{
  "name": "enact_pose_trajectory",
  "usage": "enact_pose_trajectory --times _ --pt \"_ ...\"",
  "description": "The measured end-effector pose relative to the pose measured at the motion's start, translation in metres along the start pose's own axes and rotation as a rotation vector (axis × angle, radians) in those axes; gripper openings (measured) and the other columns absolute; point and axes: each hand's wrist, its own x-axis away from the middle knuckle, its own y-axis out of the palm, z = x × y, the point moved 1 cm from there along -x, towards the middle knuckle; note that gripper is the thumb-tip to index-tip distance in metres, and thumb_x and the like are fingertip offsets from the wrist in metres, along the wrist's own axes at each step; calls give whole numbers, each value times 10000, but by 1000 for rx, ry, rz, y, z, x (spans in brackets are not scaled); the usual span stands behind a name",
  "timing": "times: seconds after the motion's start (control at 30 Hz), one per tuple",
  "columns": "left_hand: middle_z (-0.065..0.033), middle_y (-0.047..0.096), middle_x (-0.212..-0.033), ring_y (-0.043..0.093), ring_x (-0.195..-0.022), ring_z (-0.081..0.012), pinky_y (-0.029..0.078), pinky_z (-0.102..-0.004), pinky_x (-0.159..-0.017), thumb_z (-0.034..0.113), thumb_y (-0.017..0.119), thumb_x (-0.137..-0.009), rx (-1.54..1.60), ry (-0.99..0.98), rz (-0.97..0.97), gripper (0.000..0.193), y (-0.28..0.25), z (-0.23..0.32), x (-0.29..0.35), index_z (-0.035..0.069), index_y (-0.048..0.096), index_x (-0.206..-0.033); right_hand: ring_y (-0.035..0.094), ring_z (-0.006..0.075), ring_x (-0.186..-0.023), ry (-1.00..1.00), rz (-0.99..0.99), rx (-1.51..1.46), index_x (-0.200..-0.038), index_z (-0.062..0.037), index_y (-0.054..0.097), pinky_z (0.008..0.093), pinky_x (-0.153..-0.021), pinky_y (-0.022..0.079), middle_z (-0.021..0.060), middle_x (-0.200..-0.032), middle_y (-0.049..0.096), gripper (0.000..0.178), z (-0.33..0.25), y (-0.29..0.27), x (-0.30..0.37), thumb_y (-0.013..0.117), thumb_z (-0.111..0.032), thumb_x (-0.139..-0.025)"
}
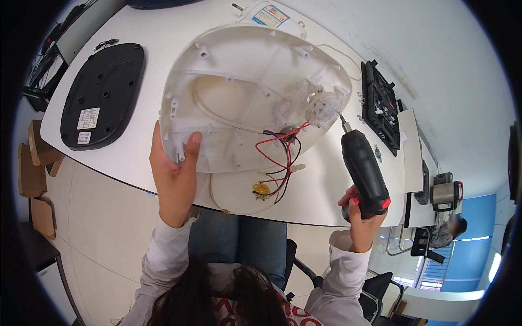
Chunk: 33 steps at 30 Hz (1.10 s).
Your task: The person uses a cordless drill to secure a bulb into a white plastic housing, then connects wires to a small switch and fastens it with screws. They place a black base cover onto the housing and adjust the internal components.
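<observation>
Housing [239, 146]: translucent white. Power screwdriver [363, 168]: black, red accent. Wires [288, 137]: red, black, some blue. Small component [261, 190]: yellow. Base cover [111, 81]: black; labels [88, 118] white. Surface [321, 185]: plain white. Tool case [375, 98]: black. Cartons [32, 174]: brown. Jeans [234, 233]: blue. Sleeves [167, 247]: white. Far wall [481, 217]: blue.

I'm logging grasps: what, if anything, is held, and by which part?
Left grip holds the white shell by its lower-left rim; right grip holds the black drill by its handle.
</observation>
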Motion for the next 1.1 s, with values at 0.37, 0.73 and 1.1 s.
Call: enact_pose_trajectory --times 0.37,0.73,1.1 --pt "-103 599 -1131 539 -1026 -151 423 -267 -919 171 627 -954 20 -20 -24 437 -1 -1 1 -43 468 -1301 598 165 -630 12 -58 14 -1125 66 491 288 -601 502 111 -796 599 360 -9 -6 -8 567 69 -773" --pt "-97 598 -1126 542 -1012 -141 428 -256 -906 176 625 -958 50 -29 -19 424 1 -1 1 -40 474 -1291 594 167 -600 -9 -99 58 -1163 54 523 288 -568 493 106 -800 595 385 -15 -15 -13 567 44 -780" --pt "-83 603 -1068 538 -973 -131 426 -246 -884 178 623 -961 50 -17 -24 379 0 -1 0 -33 497 -1250 591 151 -636 91 -69 71 -1070 42 498 274 -600 494 106 -800 592 329 -32 -8 -18 584 64 -752"
